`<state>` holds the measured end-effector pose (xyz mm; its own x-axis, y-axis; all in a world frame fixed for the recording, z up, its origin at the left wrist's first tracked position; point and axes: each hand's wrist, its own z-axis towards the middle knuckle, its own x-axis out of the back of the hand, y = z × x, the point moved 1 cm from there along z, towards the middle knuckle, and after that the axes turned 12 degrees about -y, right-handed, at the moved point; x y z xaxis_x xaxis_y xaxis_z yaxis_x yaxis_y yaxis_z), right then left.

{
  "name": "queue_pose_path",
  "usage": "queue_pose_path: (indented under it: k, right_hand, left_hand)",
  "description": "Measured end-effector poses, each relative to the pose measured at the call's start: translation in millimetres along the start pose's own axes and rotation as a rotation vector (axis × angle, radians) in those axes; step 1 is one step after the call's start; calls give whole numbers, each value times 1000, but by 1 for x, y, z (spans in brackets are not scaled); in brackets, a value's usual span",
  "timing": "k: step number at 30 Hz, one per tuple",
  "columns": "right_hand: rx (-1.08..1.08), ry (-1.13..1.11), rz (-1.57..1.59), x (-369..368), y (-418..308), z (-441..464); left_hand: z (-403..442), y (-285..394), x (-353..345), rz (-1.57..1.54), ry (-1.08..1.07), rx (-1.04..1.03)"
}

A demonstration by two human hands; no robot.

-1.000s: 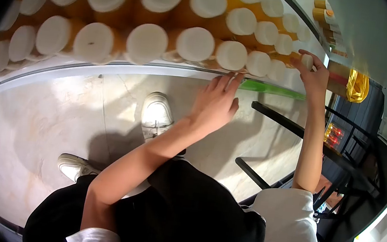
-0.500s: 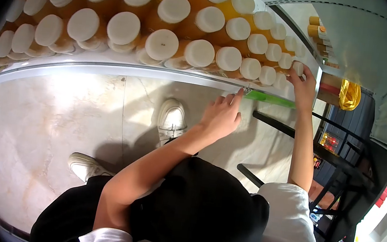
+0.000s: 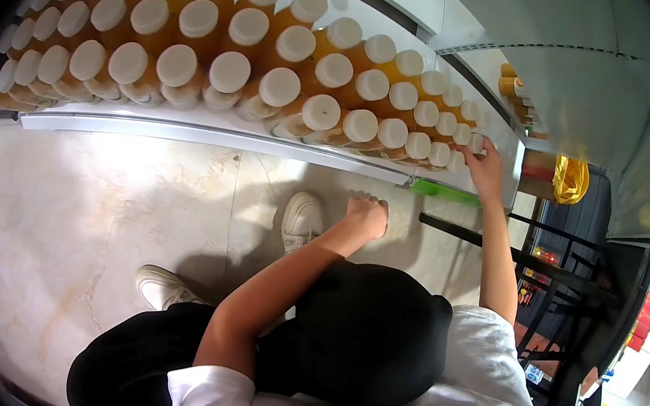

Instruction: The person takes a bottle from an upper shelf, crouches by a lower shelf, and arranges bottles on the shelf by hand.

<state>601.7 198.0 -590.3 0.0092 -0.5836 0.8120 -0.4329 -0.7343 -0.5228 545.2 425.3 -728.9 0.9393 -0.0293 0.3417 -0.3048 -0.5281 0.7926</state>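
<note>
Several rows of bottles with white caps and amber contents [image 3: 281, 88] stand upright on a white shelf [image 3: 211, 137] across the top of the head view. At the right end of the rows, my right hand [image 3: 483, 170] has its thumb and fingers around the white cap of an end bottle [image 3: 476, 143]. My left hand [image 3: 368, 215] is held over the floor, below the shelf edge, with its fingers curled in and no object visible in it. A green strip [image 3: 444, 192] on the shelf's front edge lies between the two hands.
Below the shelf is a pale tiled floor [image 3: 97, 207] with my white shoes [image 3: 302, 220]. Black metal frame legs [image 3: 552, 267] stand to the right, beside a yellow shiny bag [image 3: 570, 181]. A black rounded shape, apparently a cap [image 3: 370, 334], covers the lower middle.
My left hand has drawn back from the shelf edge by the green strip, and its extended finger has curled in. My right hand stays at the end bottle. The view has shifted.
</note>
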Motion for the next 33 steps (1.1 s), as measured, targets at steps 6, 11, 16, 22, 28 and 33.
queue_pose_path:
  k: [6,11,16,22,28,33]
  right_hand:
    - [-29,80,-49,9,14,5]
    - [2,140,-24,11,11,3]
    - [-59,115,-102,19,23,5]
    - [133,184,-242,22,13,10]
    - [238,268,-466,8,-4,37]
    - [97,250,-412,6,4,42]
  left_hand:
    - [5,-2,-1,72,-42,87]
    - [0,-6,-1,98,19,156]
    - [-1,-7,0,93,-54,145]
    - [6,-13,-14,96,9,103]
    - [11,-26,-31,122,30,26]
    - [8,-31,-41,172,24,34]
